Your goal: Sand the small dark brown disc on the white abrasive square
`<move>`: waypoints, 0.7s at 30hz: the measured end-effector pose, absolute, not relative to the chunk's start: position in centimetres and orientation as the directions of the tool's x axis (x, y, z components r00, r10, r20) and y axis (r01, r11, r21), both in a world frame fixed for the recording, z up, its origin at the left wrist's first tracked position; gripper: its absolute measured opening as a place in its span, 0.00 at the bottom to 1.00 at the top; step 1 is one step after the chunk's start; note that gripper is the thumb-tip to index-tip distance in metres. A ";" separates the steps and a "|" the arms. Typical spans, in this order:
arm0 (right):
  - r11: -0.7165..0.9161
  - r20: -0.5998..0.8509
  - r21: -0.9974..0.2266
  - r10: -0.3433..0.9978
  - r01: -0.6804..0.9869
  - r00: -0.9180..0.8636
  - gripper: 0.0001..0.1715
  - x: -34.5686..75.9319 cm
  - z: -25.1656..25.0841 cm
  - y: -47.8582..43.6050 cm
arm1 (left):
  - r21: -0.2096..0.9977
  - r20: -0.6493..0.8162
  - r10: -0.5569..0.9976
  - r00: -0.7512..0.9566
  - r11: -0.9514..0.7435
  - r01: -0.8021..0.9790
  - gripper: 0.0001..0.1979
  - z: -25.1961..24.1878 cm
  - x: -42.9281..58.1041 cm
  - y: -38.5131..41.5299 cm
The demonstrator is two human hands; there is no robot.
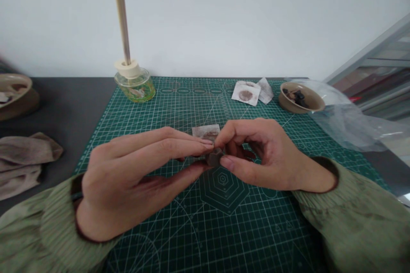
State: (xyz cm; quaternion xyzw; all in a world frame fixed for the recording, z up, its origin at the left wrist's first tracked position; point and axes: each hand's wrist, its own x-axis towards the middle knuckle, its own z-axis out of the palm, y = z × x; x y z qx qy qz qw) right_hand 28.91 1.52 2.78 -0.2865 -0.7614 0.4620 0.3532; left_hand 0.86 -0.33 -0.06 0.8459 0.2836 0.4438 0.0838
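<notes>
A small dark grey-brown lump [214, 158] is pinched between both hands above the green cutting mat [198, 234]. My left hand [137, 175] grips it from the left, fingers stretched together on top and thumb below. From the right, my right hand [265, 153] presses it between thumb and index finger, the other fingers curled. Just behind the fingertips lies a white paper square [206, 130] with brown smudges, partly hidden by the hands.
A reed diffuser [136, 85] stands at the back left. Stained white papers [246, 93] and a tan bowl [301, 98] with dark pieces sit at the back right, beside clear plastic [349, 123]. Far left are another bowl [19, 102] and a brown cloth [25, 162].
</notes>
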 end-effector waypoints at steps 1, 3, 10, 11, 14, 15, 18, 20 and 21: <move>0.399 0.266 -0.911 0.763 0.106 -0.589 0.06 29.0 2.8 1.5 | 0.395 0.700 0.560 0.442 -0.821 0.413 0.06 0.0 0.9 -0.4; 0.380 0.253 -0.920 0.765 0.098 -0.593 0.09 29.0 2.8 1.5 | 0.399 0.692 0.570 0.443 -0.814 0.422 0.06 0.0 0.9 -0.5; 0.365 0.252 -0.928 0.763 0.075 -0.596 0.11 28.9 2.6 1.5 | 0.400 0.683 0.579 0.445 -0.806 0.435 0.07 -0.1 0.7 -0.5; 0.370 0.255 -0.926 0.761 0.076 -0.596 0.10 28.9 2.6 1.5 | 0.399 0.684 0.578 0.445 -0.807 0.436 0.07 -0.1 0.7 -0.5; 0.376 0.259 -0.923 0.761 0.078 -0.595 0.11 28.8 2.6 1.5 | 0.396 0.687 0.569 0.452 -0.814 0.424 0.07 -0.1 0.8 -0.4; 0.377 0.259 -0.923 0.762 0.081 -0.594 0.11 28.8 2.6 1.5 | 0.395 0.689 0.567 0.452 -0.816 0.421 0.07 -0.1 0.8 -0.4; 0.396 0.276 -0.915 0.758 0.080 -0.592 0.08 28.8 2.6 1.6 | 0.391 0.690 0.569 0.447 -0.813 0.431 0.06 -0.2 0.9 -0.4; 0.402 0.276 -0.911 0.760 0.091 -0.588 0.07 28.7 2.5 1.6 | 0.392 0.690 0.570 0.446 -0.812 0.432 0.06 -0.2 0.9 -0.4; 0.400 0.273 -0.911 0.762 0.096 -0.587 0.07 28.7 2.5 1.6 | 0.394 0.691 0.570 0.445 -0.813 0.429 0.06 -0.1 0.9 -0.4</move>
